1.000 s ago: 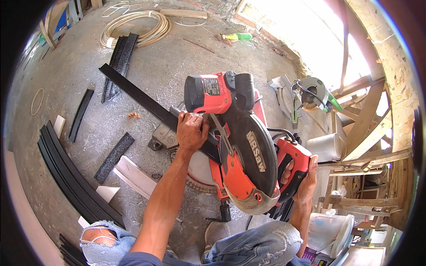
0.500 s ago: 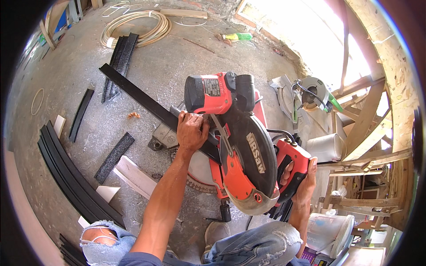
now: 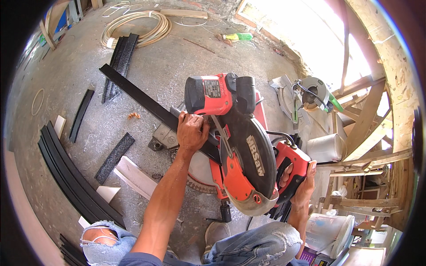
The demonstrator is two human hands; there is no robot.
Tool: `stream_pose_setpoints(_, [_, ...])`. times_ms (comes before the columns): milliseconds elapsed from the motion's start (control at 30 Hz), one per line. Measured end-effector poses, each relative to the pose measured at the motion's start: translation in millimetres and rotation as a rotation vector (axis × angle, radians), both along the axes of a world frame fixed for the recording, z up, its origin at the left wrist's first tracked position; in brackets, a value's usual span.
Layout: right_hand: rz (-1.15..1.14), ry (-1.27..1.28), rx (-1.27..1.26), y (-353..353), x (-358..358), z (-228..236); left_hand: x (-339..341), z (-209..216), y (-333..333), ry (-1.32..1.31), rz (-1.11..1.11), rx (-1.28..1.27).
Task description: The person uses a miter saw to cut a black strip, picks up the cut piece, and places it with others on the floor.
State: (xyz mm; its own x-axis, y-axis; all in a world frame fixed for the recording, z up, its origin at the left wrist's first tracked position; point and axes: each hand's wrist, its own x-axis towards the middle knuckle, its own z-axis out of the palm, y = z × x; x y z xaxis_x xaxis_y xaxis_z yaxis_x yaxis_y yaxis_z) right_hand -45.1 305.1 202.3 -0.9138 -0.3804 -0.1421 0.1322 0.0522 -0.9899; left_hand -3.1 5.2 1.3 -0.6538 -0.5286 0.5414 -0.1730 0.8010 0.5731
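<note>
A red and black miter saw (image 3: 249, 146) stands on the floor in front of me, its blade covered by the guard. My right hand (image 3: 302, 184) is wrapped round the saw's red handle (image 3: 293, 165). With closed fingers, my left hand (image 3: 192, 132) presses a long black trim strip (image 3: 142, 95) against the saw's fence, just left of the motor. The strip slants from the far left in toward the blade, where the guard hides its near end. Below my left hand shows part of the saw's round grey table (image 3: 202, 170).
Black strips (image 3: 73, 173) and short offcuts (image 3: 114, 158) lie on the dusty floor at left, with a white strip (image 3: 135, 177). A coiled hose (image 3: 164, 29) and a green bottle (image 3: 238, 36) are farther back. Another saw (image 3: 310, 95), buckets (image 3: 326, 147) and timber framing stand at right.
The saw head has shifted very slightly downward. Both hands keep their places on the strip and the handle.
</note>
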Motion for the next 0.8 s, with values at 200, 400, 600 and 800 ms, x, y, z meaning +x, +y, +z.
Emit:
stream_pose_setpoints(200, [0.001, -0.011, -0.023, 2, 1, -2, -2, 3, 2, 0.102, 0.028, -0.042])
stream_pose_setpoints(400, [0.005, -0.016, -0.011, 4, 2, -3, -3, 3, 2, 0.11, 0.028, -0.04])
stream_pose_setpoints(600, [0.032, 0.001, -0.022, 7, 2, -8, -2, 3, 1, 0.11, 0.025, -0.048])
stream_pose_setpoints(800, [0.023, -0.027, -0.064, 12, 3, -14, -3, 2, 2, 0.111, 0.031, -0.05])
